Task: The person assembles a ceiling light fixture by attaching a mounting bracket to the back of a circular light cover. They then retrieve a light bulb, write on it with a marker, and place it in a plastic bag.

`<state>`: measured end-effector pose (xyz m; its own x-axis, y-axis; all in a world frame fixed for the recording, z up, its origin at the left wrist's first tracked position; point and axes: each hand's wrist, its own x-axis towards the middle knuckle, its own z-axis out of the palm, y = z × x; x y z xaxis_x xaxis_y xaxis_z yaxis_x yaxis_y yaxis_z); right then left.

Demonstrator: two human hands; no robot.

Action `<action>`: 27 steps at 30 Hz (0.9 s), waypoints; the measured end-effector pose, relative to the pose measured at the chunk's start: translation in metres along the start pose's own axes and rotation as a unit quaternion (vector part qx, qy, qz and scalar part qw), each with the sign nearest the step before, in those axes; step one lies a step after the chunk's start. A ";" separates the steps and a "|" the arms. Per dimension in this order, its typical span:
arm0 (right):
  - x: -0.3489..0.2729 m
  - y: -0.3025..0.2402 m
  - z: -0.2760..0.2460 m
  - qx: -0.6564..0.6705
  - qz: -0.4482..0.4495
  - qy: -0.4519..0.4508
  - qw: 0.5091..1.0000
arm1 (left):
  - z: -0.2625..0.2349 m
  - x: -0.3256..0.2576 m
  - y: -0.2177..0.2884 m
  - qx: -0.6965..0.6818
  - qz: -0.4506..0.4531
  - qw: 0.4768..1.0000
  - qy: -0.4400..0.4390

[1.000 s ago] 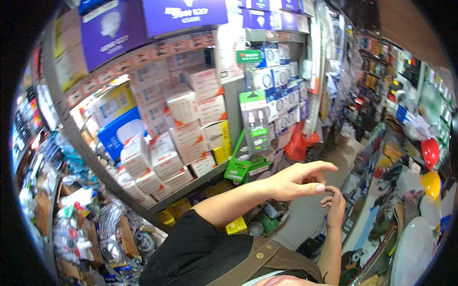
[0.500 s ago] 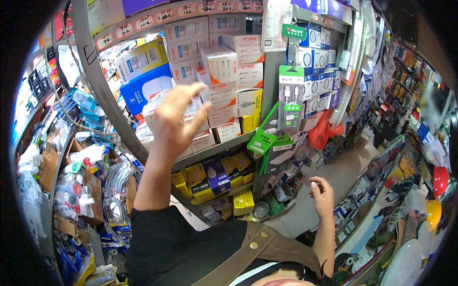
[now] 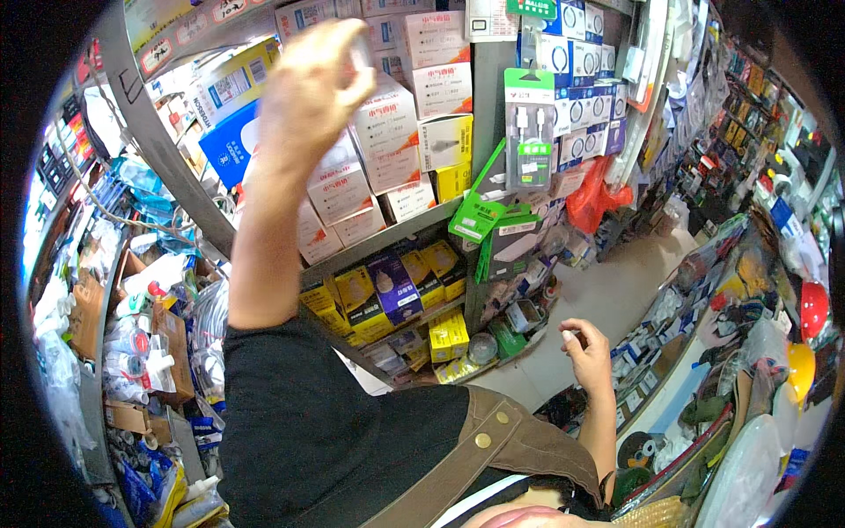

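Observation:
My left hand (image 3: 321, 88) is raised in front of the shelf of stacked cartons. Its fingers are bent, with thumb and fingertips apart, and no held thing shows between them. Close by are white boxes with red print (image 3: 387, 136), partly hidden by the hand and forearm. Behind my left wrist stands a blue and yellow box (image 3: 231, 145). Lower on the right, my right hand (image 3: 588, 352) hangs over the aisle with fingers curled toward the thumb. A small pale spot shows at its fingertips; I cannot make out what it is.
Below are yellow and purple bulb boxes (image 3: 394, 289). A packaged charging cable (image 3: 530, 132) and green-edged packs (image 3: 480, 218) hang at the shelf post, beside a red plastic bag (image 3: 597, 198). Bagged fittings (image 3: 132, 352) crowd the left; goods line the right of the aisle floor (image 3: 620, 277).
My left hand has moved upward along the stacked boxes. The view has shifted, so the shelf sits higher and further left. My right hand stays low, its fingers a little more curled.

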<state>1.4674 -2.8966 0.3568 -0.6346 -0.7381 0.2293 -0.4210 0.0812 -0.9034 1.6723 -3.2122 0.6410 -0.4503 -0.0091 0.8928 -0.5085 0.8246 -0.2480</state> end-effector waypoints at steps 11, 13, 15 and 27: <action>-0.003 0.023 0.016 0.042 0.041 -0.068 0.996 | -0.057 -0.050 -0.002 0.025 -0.055 0.998 0.009; -0.003 0.030 0.020 0.036 0.047 -0.077 0.995 | -0.068 -0.051 -0.007 0.038 -0.051 0.998 0.025; -0.003 0.032 0.024 0.038 0.056 -0.084 0.994 | -0.071 -0.052 -0.010 0.005 -0.065 0.998 0.008; -0.020 0.068 0.028 0.069 0.125 -0.099 0.985 | -0.074 -0.058 -0.044 0.236 0.001 0.958 -0.163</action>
<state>1.4700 -2.8949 0.2805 -0.5629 -0.8236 -0.0694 -0.1666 0.1953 -0.9665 1.7753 -3.2056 0.6276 -0.6170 -0.2475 0.7470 -0.7484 0.4781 -0.4597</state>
